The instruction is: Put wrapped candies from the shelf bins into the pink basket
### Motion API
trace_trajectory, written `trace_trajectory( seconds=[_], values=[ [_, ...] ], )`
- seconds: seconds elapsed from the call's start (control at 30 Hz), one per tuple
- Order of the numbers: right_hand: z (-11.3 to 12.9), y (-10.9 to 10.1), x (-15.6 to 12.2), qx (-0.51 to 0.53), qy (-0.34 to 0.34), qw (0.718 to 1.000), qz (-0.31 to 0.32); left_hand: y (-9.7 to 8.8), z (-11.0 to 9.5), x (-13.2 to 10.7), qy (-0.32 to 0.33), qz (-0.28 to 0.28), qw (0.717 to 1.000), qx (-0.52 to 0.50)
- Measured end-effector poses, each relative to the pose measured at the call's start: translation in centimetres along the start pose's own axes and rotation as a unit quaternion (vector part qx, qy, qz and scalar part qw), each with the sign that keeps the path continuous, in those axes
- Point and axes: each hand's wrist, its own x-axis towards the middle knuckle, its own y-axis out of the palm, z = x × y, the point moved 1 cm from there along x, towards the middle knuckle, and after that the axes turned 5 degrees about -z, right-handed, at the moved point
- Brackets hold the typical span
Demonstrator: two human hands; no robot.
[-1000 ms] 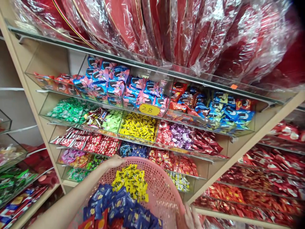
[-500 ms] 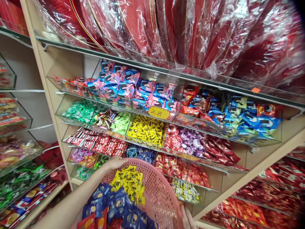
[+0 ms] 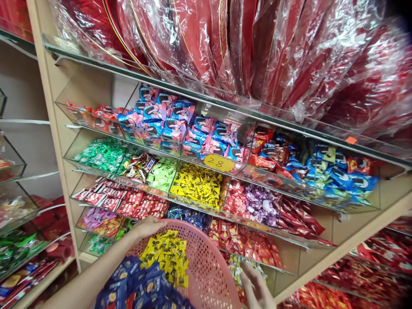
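Note:
My left hand (image 3: pixel 147 226) grips the far rim of a pink perforated basket (image 3: pixel 210 266) at the bottom of the head view. Inside the basket lie yellow wrapped sweets (image 3: pixel 167 254) and blue packets (image 3: pixel 138 285). My right hand (image 3: pixel 257 288) rises beside the basket's right rim with its fingers apart, holding nothing. In front stand clear shelf bins: yellow sweets (image 3: pixel 197 184), green sweets (image 3: pixel 101 153), blue and pink biscuit packs (image 3: pixel 175 120) and purple and red sweets (image 3: pixel 257 202). A yellow tag marked 28 (image 3: pixel 219 163) is stuck on one bin.
Red items wrapped in clear plastic (image 3: pixel 244 43) hang over the top shelf. A wooden shelf post (image 3: pixel 51 116) divides off more sweet bins (image 3: pixel 16 244) at the left. Red packets (image 3: pixel 363 270) fill the lower right shelves.
The view has shifted a little down and left. My right hand has come up from the basket's rim, fingers now spread beside it. My left hand stays on the far rim.

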Motion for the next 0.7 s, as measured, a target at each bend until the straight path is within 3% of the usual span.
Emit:
trace_trajectory(
  seconds=[0.07,0.17,0.3,0.47,0.57,0.7],
  values=[
    [4.0,2.1,2.3,-0.02,-0.085,0.994,0.072,0.3,-0.5,0.3,0.005,0.0,1.0,0.002],
    [9.4,6.8,5.7,-0.092,-0.233,0.961,0.12,0.6,-1.2,0.6,0.012,-0.001,1.0,0.0],
    [13.3,13.7,9.7,-0.228,-0.374,0.893,0.1,0.7,-1.7,0.9,0.025,0.007,1.0,-0.004],
    [13.6,18.5,12.8,-0.407,-0.369,0.834,0.05,0.3,-2.0,0.5,0.028,-0.009,0.999,0.012],
    [13.1,19.5,13.6,-0.446,-0.354,0.821,0.032,0.2,-2.2,0.1,0.024,-0.018,0.999,0.015],
    [12.7,19.8,14.5,-0.452,-0.337,0.825,0.034,0.0,-2.1,0.0,0.019,-0.017,1.0,0.016]
  ],
)
